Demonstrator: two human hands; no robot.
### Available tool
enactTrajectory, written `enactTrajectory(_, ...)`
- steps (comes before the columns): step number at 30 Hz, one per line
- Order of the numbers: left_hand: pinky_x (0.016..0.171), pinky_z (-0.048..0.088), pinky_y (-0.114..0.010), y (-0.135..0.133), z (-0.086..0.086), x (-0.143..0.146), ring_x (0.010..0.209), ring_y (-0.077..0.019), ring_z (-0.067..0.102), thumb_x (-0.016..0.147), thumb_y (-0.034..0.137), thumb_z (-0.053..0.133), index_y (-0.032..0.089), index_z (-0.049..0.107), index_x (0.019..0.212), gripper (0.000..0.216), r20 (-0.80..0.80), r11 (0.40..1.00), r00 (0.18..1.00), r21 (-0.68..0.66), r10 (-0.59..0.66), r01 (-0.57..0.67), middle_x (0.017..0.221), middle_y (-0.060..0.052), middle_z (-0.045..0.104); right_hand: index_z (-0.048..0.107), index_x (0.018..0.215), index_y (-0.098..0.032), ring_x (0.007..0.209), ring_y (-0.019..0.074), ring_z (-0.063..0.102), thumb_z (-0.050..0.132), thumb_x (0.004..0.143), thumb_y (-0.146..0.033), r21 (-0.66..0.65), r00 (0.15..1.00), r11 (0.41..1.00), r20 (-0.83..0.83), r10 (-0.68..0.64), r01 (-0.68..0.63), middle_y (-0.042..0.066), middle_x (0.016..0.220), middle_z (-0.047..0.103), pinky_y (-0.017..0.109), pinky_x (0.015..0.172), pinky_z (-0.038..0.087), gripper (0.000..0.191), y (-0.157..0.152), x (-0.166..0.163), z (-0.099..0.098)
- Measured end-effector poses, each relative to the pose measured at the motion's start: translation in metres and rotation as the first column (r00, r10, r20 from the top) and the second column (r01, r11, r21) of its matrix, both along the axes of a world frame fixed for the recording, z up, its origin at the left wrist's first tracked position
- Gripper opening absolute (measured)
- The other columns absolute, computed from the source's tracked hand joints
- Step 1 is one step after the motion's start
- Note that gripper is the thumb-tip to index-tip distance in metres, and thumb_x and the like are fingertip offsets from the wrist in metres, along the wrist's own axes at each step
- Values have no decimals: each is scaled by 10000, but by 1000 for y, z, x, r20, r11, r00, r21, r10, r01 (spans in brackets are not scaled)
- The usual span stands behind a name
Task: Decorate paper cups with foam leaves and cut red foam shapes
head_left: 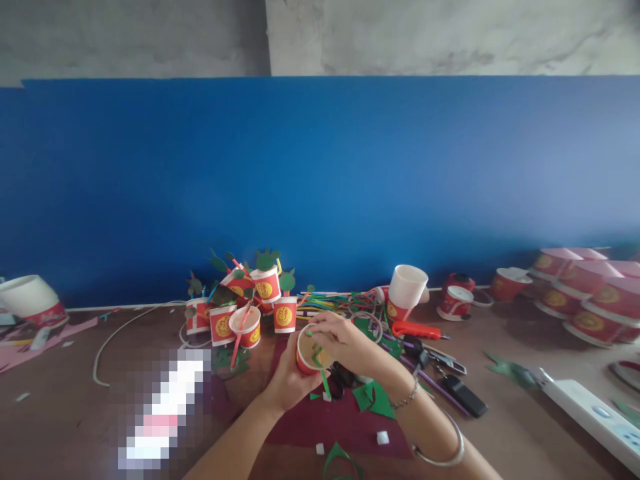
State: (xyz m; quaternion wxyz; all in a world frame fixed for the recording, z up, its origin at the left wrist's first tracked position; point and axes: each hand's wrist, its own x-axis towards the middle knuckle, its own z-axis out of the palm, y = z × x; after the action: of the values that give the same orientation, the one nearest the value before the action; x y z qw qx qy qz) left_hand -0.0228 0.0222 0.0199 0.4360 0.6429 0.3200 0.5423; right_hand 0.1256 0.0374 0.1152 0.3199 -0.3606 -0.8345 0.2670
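My left hand (290,380) is wrapped round a red and white paper cup (301,363), its mouth tilted toward me. Over the cup's mouth my right hand (337,340) has its fingers bent together at the rim; what they pinch, if anything, is hidden. Green pieces show in the cup's mouth, and a green strip (325,384) hangs down by its near side. Beneath both hands lies a dark red sheet (300,427) with green paper scraps (374,399) and small white squares (383,438). Partly behind my right wrist are black-handled scissors (337,381).
Decorated paper cups (223,325) with green cutouts cluster at the back left. Behind my right hand stand stacked white cups (407,290), an orange cutter (417,330) and keys (463,393). A power strip (595,413) and cup stacks (595,320) are right. A blue panel (320,187) rises behind.
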Motion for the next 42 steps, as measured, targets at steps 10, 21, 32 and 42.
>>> enactTrajectory(10,872,454,-370,-1,-6,2,1051,-239,548,653,236,737,213,405,1130,582,134,979,974,-69,-182,192,1099,-93,573,724,835,-234,1054,175,560,565,794,-144,-163,989,981,-121,81,-100,30,1102,614,309,932,430,187,0,2,6)
enactTrajectory(21,888,456,-369,0,-3,2,1068,-239,543,680,189,692,208,366,1215,626,82,999,996,-35,-37,40,1150,-98,558,677,608,-178,910,184,587,620,681,-124,-144,968,975,-158,-194,172,53,980,621,296,782,462,107,9,-6,-16)
enactTrajectory(32,833,473,-345,0,-4,-1,958,-215,583,659,77,626,189,387,1153,560,-155,980,971,107,182,-167,1067,-80,577,639,557,-199,881,206,541,598,670,-129,138,885,875,-106,-453,464,48,891,611,330,782,401,139,5,-27,-31)
enactTrajectory(42,788,492,-326,-2,4,-2,936,-214,596,663,103,640,191,389,1148,554,-258,969,940,158,226,-189,1037,-74,586,644,595,-194,879,199,529,587,705,-125,239,870,841,-44,-490,486,33,893,631,329,765,333,142,-4,-29,-26)
